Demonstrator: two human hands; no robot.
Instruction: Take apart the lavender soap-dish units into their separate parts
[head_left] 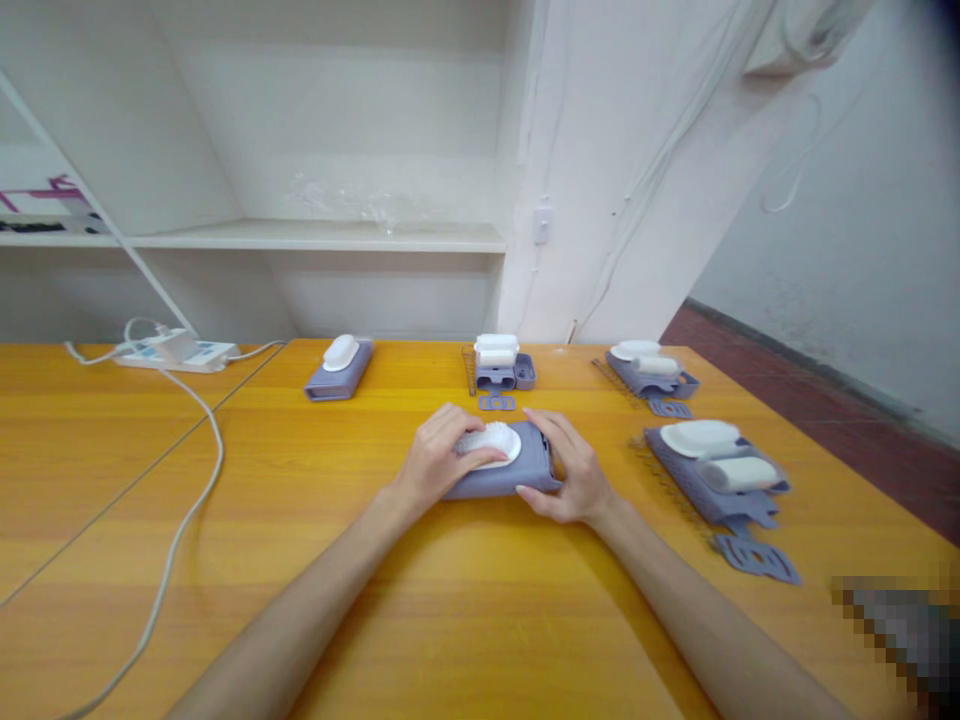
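Note:
A grey-purple plastic case (495, 484) lies on the table in front of me. On its top sits a white oval piece (504, 440) with a rough, bristle-like surface, perhaps a brush. My left hand (442, 455) is closed on this piece, thumb along the near side and fingers at its left end. At the case's right end, my right hand (566, 468) grips it with the thumb at the near corner and the fingers at the far corner. The palm side of the right hand and part of the case's right end are hidden.
Another case with a white oval top (339, 365) stands at the back left. Unassembled sets lie at the back middle (496, 372), back right (652, 372) and right (712, 470), with flat plates and dark strips. A power strip (180, 352) and white cable (214, 430) occupy the left.

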